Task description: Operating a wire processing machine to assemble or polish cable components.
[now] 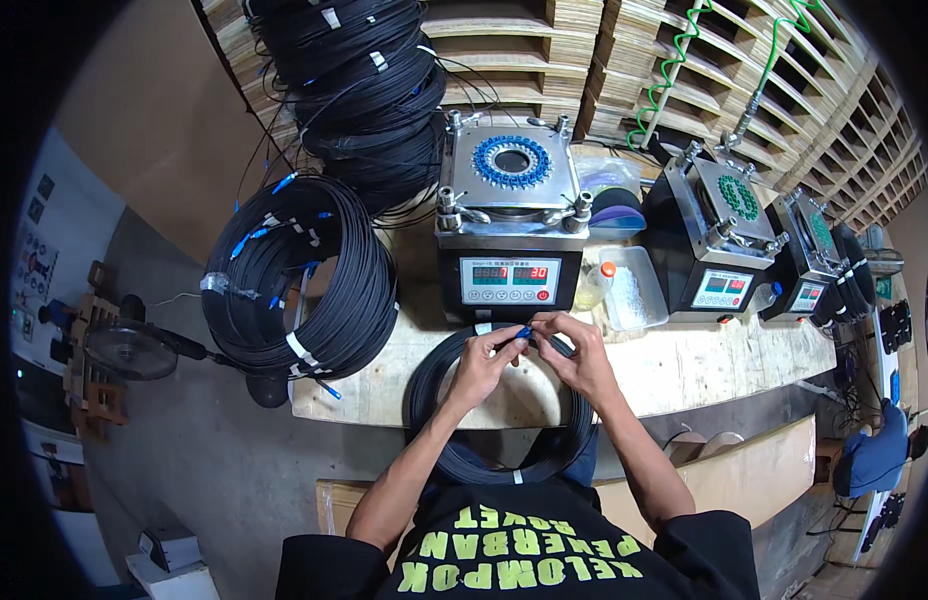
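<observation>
Blue connector (525, 332) is pinched between left hand (479, 366) and right hand (578, 356), above the cable coil (420, 395). That coil overhangs the front edge of the table (704, 362), whose bare wood extends rightward.

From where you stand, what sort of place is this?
Probably a fiber-optic cable workshop: a tall stack of black cable coils, a bench-top machine with a ring of blue connectors on top, and wooden pallets behind.
</observation>
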`<move>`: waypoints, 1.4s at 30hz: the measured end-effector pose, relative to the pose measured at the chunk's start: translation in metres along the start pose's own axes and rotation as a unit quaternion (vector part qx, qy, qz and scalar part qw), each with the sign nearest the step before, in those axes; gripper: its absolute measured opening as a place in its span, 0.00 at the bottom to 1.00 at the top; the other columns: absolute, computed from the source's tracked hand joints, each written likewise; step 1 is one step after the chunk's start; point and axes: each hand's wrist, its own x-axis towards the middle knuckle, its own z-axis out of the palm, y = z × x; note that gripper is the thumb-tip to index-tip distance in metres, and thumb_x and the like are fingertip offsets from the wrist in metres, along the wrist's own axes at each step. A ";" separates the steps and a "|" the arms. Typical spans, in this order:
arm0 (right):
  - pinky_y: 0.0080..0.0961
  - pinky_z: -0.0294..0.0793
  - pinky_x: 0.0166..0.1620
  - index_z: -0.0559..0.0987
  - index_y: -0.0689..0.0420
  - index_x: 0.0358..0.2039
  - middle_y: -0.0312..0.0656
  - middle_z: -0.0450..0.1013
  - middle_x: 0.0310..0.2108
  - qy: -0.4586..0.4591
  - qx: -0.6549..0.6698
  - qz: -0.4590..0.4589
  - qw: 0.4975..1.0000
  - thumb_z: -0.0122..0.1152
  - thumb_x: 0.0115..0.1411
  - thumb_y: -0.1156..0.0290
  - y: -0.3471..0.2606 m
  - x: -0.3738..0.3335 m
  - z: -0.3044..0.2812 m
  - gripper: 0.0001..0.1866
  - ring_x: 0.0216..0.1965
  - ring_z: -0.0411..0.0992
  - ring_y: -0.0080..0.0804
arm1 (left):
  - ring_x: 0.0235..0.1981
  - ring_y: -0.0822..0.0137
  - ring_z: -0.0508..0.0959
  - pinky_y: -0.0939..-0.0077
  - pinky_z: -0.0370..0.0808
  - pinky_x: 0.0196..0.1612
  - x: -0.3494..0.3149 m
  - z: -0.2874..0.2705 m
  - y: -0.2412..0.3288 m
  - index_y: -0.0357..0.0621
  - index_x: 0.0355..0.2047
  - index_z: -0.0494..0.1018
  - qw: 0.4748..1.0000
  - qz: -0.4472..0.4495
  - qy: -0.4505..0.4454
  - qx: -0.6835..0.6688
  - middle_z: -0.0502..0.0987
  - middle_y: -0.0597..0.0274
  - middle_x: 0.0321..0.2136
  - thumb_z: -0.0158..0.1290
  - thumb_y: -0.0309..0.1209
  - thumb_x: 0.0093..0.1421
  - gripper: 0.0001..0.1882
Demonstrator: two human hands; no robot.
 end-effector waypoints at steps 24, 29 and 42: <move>0.20 0.74 0.39 0.76 0.64 0.51 0.38 0.76 0.30 -0.014 0.176 0.139 0.974 0.59 0.64 0.80 0.015 0.003 0.005 0.15 0.32 0.74 0.20 | 0.35 0.79 0.77 0.82 0.76 0.42 0.012 -0.006 0.010 0.33 0.54 0.76 0.996 -0.006 -0.037 -0.083 0.82 0.64 0.33 0.55 0.31 0.69 0.18; 0.22 0.76 0.31 0.78 0.64 0.51 0.36 0.74 0.25 -0.094 0.217 0.283 0.929 0.49 0.74 0.60 0.045 -0.016 0.013 0.20 0.24 0.73 0.21 | 0.46 0.69 0.80 0.72 0.75 0.53 0.007 -0.029 0.022 0.36 0.53 0.78 0.995 -0.030 -0.083 0.044 0.83 0.58 0.43 0.56 0.34 0.67 0.18; 0.26 0.76 0.31 0.71 0.56 0.56 0.44 0.77 0.27 -0.203 -0.012 0.328 0.923 0.49 0.68 0.81 0.063 -0.021 -0.040 0.18 0.26 0.76 0.27 | 0.51 0.54 0.74 0.64 0.70 0.57 -0.039 -0.126 0.037 0.46 0.38 0.85 0.892 -0.074 -0.107 0.432 0.72 0.54 0.50 0.59 0.21 0.56 0.11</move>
